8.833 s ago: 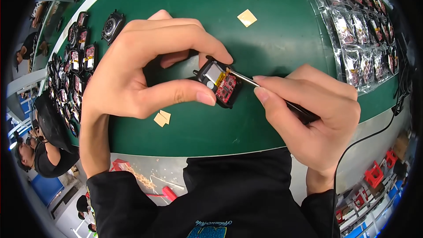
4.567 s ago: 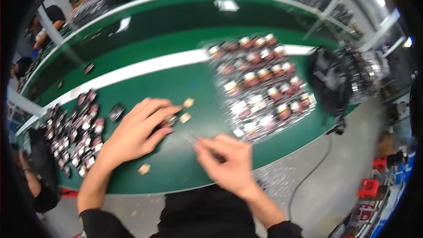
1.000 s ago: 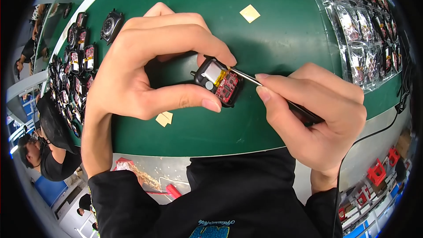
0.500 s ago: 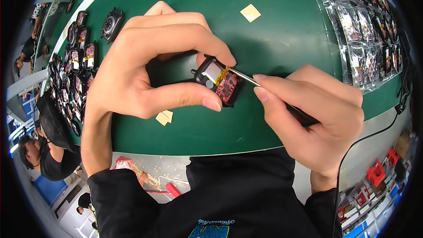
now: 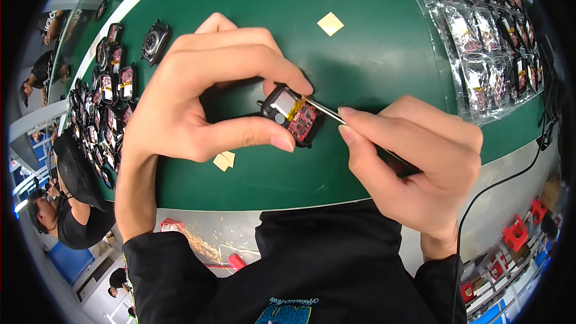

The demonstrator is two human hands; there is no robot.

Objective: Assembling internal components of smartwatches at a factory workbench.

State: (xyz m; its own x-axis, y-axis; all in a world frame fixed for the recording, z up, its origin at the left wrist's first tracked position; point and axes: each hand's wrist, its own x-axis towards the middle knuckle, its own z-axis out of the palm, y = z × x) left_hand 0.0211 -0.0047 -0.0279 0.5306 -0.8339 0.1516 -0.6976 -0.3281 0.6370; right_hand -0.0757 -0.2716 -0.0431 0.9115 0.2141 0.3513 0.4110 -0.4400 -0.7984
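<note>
Between thumb and fingers, my left hand (image 5: 198,87) holds an opened smartwatch case (image 5: 302,127) above the green table. Inside the black case are a red circuit board, a silver battery, yellow tape and a small round grey part. My right hand (image 5: 420,162) is closed around a pair of tweezers (image 5: 324,110) with a dark handle end. Their metal tip touches or nearly touches the yellow tape at the case's upper edge; the exact contact is too small to tell.
Many similar opened watch cases (image 5: 108,87) are heaped at the left. One closed case (image 5: 156,42) lies back-up beside them. Clear plastic trays of cases (image 5: 480,42) stand at the right. Small yellow paper squares (image 5: 330,24) lie on the green table (image 5: 384,42). A person sits at the left.
The view has shifted slightly. Both hands keep their grip, and the tweezers stay at the case's upper edge, with my right hand a little closer to the case.
</note>
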